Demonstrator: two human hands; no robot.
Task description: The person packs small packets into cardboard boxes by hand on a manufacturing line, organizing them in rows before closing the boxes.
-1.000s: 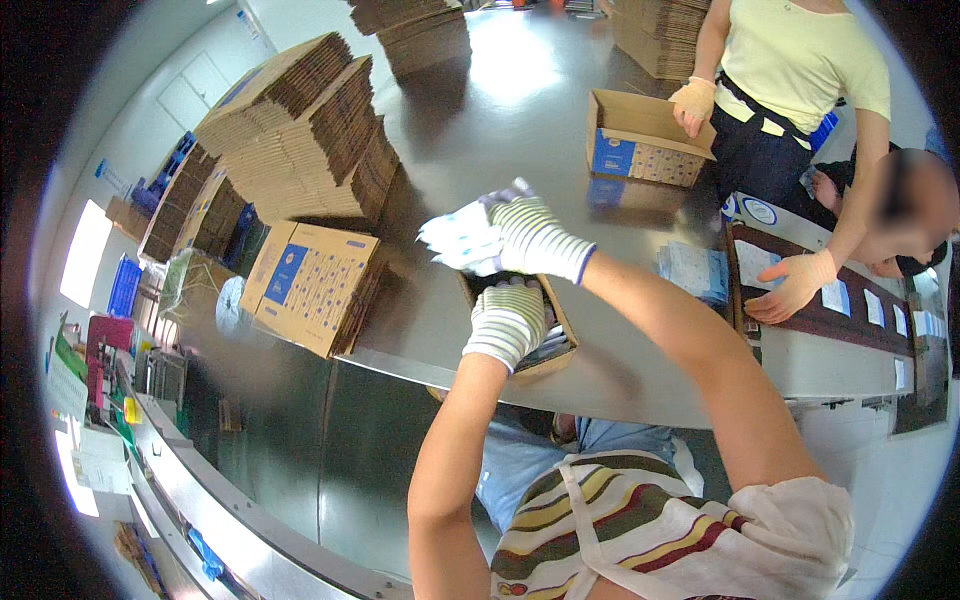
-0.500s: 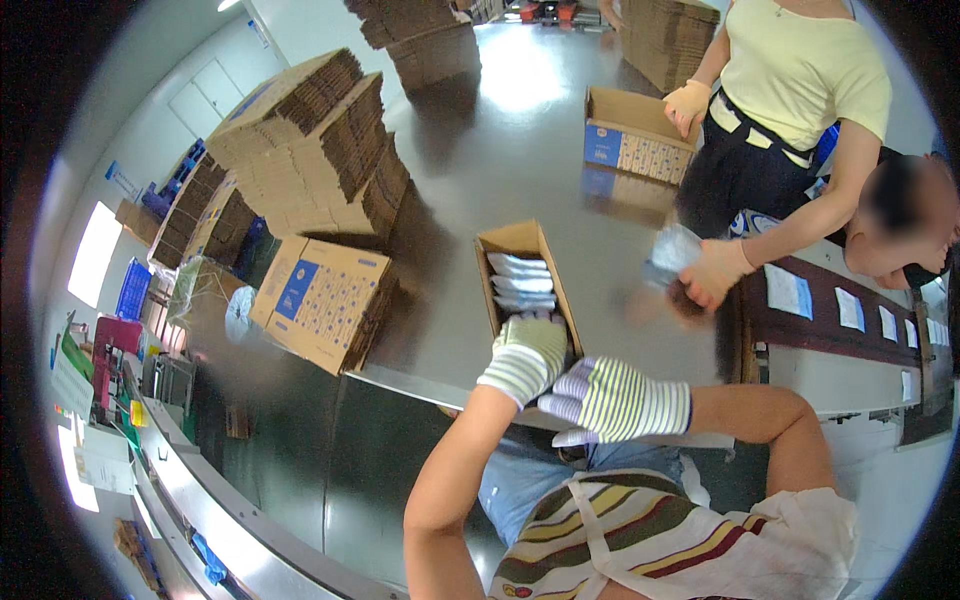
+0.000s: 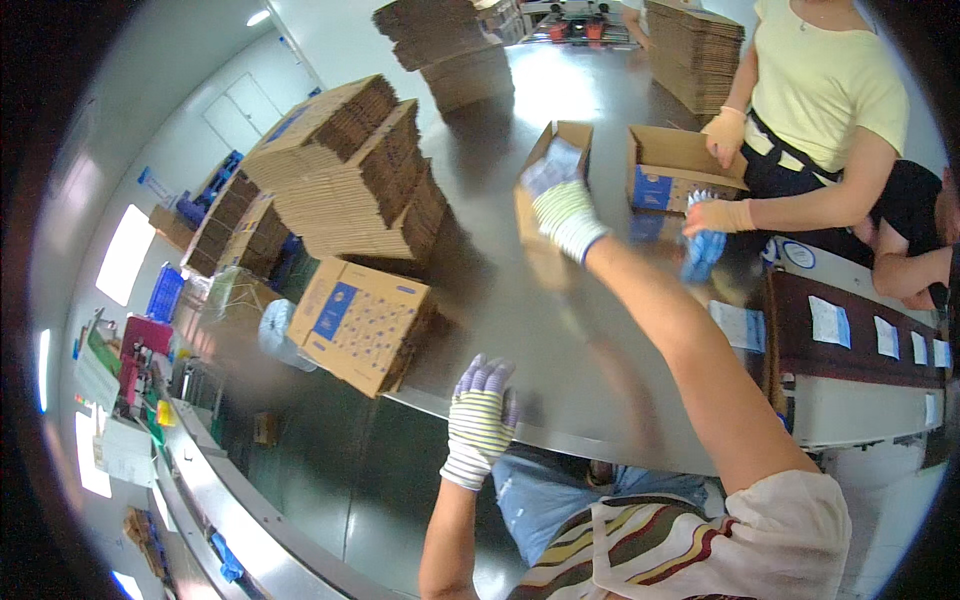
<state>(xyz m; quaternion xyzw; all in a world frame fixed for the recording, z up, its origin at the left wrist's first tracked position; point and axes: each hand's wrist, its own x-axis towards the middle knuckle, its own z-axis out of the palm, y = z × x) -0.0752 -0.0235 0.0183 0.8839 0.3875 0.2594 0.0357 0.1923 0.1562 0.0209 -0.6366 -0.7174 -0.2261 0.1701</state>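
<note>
My left hand (image 3: pixel 478 425), in a striped glove, is by the table's near edge with its fingers stretched out and nothing in them. Across the table reaches my right arm, and my gloved right hand (image 3: pixel 562 200) is at a narrow, open-topped cardboard box (image 3: pixel 577 135). The fingers of that hand are blurred against the box opening, so their grip does not show. A blue-white patch at the fingertips is too smeared to tell packets from glove.
To the right, a co-worker in orange gloves holds blue-white packets (image 3: pixel 704 250) beside another open box (image 3: pixel 690 150). Stacks of flattened cartons (image 3: pixel 345 190) stand on the left, with a printed carton (image 3: pixel 360 320) at the table edge. A dark conveyor belt (image 3: pixel 850 370) carries several packets.
The narrow box has moved away from me, farther across the table, with my right hand at it. My left hand has left the box and moved left and nearer. The co-worker's packets moved toward their box.
</note>
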